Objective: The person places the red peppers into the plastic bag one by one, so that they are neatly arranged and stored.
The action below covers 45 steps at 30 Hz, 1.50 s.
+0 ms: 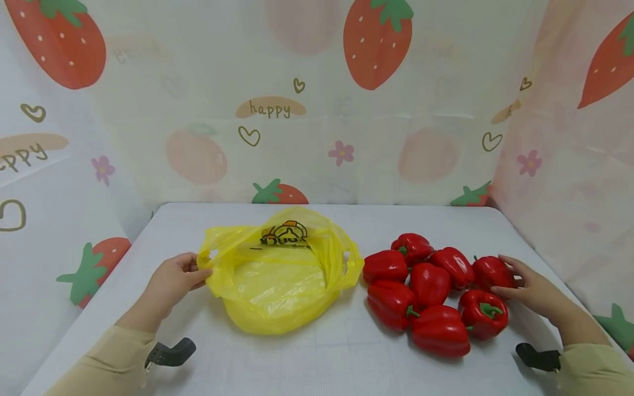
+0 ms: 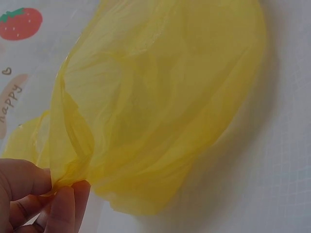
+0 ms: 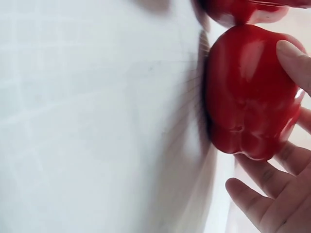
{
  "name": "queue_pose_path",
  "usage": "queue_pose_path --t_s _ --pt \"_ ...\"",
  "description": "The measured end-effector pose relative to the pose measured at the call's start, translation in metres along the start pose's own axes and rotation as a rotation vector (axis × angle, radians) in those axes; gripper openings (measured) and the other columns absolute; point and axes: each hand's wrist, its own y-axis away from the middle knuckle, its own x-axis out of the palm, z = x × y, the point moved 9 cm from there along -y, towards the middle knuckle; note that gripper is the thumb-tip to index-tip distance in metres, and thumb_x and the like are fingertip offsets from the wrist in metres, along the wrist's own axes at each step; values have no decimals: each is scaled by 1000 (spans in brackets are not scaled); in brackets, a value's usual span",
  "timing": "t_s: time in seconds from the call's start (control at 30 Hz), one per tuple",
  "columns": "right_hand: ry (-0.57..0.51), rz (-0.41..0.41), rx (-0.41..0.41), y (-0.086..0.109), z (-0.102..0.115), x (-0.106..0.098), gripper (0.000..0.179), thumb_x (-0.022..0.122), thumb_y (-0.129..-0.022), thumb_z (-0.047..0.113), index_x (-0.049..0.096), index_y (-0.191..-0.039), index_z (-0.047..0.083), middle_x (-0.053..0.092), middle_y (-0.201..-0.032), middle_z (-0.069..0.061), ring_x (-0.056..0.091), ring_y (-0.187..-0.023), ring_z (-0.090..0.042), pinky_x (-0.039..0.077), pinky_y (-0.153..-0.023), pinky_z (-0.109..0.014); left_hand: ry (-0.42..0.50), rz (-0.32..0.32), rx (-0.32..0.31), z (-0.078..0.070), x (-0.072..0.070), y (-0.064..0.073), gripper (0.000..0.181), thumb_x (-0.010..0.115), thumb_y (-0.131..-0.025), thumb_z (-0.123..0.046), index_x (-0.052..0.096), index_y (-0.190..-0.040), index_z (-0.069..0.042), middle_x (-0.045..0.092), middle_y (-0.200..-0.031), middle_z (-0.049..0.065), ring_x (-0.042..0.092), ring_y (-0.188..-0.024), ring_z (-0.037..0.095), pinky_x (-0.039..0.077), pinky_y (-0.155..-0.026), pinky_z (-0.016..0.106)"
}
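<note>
My left hand (image 1: pixel 170 284) pinches the left edge of a yellow plastic bag (image 1: pixel 277 305) between thumb and fingers. The bag lies with its mouth spread wide and dark print on its far inner side. In the left wrist view, its thin film (image 2: pixel 160 97) gathers at the fingertips. My right hand (image 1: pixel 532 289) is around the rightmost red bell pepper (image 1: pixel 487 270), thumb on the near side and fingers on the far side. The right wrist view shows the thumb on this pepper (image 3: pixel 248 92), with some fingers behind its end and others spread apart from it.
Several more red bell peppers (image 1: pixel 430 284) lie clustered right of the bag, the leftmost close to its right handle. The white table (image 1: pixel 317 368) is bounded by a strawberry-print curtain (image 1: pixel 317 159) at the back and sides.
</note>
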Motion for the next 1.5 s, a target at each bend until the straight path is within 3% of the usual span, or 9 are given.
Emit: queue_pose_path --t_s 0.5,1.03,1.27,1.5 --pt "1 -41 31 -4 -8 0 110 74 -70 44 4 -145 4 26 -129 -37 30 -111 -55 52 -73 -51 -8 -3 4 2 0 -2 45 63 -87 -30 50 -120 -2 55 -110 15 59 -92 20 51 -84 35" --pt "-18 -111 49 0 -7 -8 93 60 -81 52 14 -143 0 28 -131 -37 30 -112 -54 52 -73 -52 -6 0 0 4 0 -3 47 62 -86 -32 50 -120 -2 56 -111 14 58 -93 21 50 -85 36" --pt "-54 -150 96 0 -11 -11 95 59 -79 58 18 -143 0 29 -133 -35 31 -114 -53 51 -75 -53 -1 -1 -2 6 0 -2 46 62 -87 -32 50 -120 -1 56 -110 14 58 -92 20 51 -84 35" --pt "-75 -165 89 0 -11 -11 95 59 -79 58 19 -143 0 29 -134 -35 31 -115 -53 50 -77 -54 -1 0 10 5 1 0 45 61 -88 -29 50 -121 -1 56 -109 14 58 -92 20 51 -83 34"
